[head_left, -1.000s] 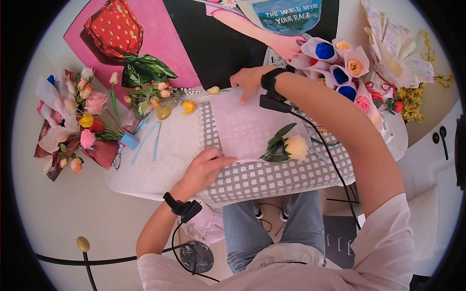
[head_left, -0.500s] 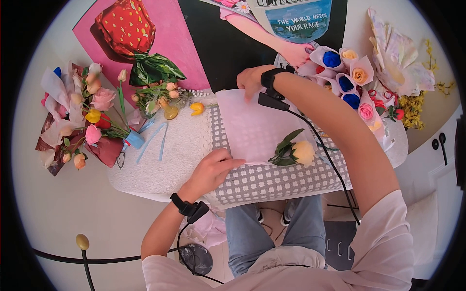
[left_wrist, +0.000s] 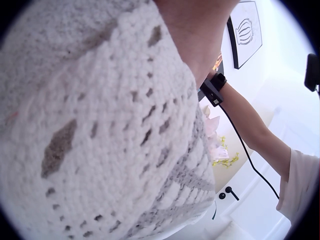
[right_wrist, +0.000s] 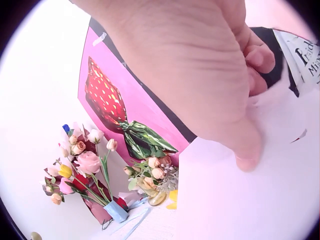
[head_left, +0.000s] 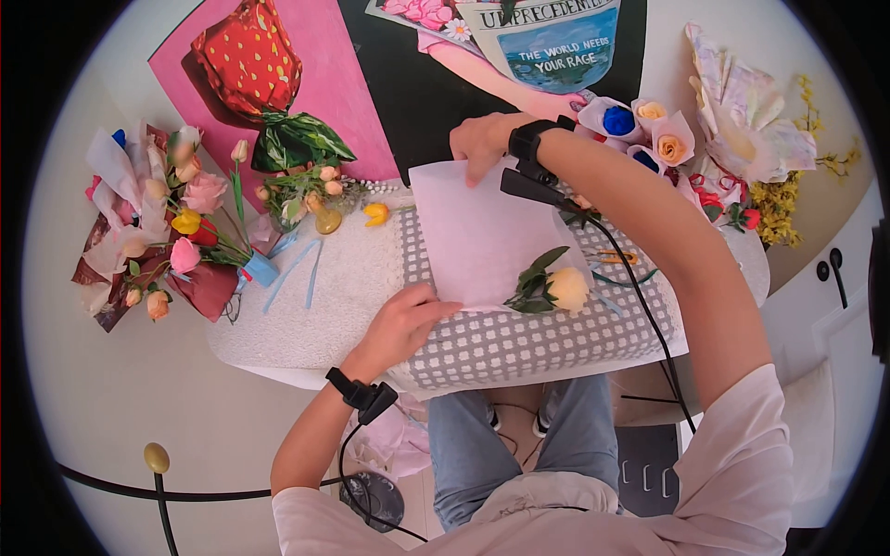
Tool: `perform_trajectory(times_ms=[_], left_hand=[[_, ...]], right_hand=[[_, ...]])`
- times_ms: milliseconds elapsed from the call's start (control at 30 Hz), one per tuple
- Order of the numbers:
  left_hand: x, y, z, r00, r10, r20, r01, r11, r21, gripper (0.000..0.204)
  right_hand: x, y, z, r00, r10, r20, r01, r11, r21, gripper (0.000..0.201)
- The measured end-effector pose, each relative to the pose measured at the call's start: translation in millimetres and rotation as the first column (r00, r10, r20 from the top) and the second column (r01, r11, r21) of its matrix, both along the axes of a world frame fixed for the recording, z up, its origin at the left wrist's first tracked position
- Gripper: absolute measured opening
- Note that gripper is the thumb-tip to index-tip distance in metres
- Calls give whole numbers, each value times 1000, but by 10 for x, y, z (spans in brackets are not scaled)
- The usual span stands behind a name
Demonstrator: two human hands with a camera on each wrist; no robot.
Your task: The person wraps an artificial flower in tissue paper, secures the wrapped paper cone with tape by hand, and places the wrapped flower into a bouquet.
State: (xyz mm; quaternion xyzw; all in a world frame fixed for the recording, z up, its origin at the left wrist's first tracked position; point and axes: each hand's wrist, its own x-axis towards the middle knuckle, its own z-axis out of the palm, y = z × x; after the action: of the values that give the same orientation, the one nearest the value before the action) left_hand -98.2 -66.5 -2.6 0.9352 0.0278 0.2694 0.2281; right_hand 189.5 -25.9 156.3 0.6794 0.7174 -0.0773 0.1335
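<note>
A pale pink sheet of wrapping paper lies on the grey-and-white checked cloth. The right hand pinches its far edge, thumb on the near face and fingers behind, as the right wrist view shows at the paper and hand. At the near edge, the left hand holds the paper's near-left corner between thumb and extended index finger. A cream rose with green leaves rests on the paper's near right part. In the left wrist view white knitted cloth hides the left fingers.
Bouquets and loose flowers stand at the left, beside light blue ribbons. Blue and peach wrapped roses are at the back right. A yellow tulip head lies left of the paper. Painted panels lean behind the table.
The far part of the paper is raised slightly, with the right hand still at its edge. The left hand stays at the near corner. The head view has shifted a little.
</note>
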Motion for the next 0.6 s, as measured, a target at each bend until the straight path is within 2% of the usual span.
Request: perform_trajectory(times_ms=[133, 200, 300, 533, 600], left_hand=[[0, -9, -2, 1000, 7, 2, -7, 1000, -6, 35], [-3, -15, 2, 1000, 17, 8, -17, 1000, -22, 36], [-11, 4, -18, 999, 30, -9, -30, 1000, 0, 44], [-5, -20, -37, 998, 58, 30, -59, 998, 35, 36], [-5, -15, -56, 990, 106, 91, -111, 993, 51, 36]], right_hand=[[-8, -147, 169, 999, 39, 6, -39, 997, 73, 44], [78, -115, 156, 986, 161, -43, -150, 971, 185, 49], [152, -193, 164, 980, 183, -76, -155, 949, 276, 54], [100, -577, 377, 956, 260, -133, -207, 924, 321, 50], [112, -656, 394, 930, 359, -76, -294, 853, 432, 44]])
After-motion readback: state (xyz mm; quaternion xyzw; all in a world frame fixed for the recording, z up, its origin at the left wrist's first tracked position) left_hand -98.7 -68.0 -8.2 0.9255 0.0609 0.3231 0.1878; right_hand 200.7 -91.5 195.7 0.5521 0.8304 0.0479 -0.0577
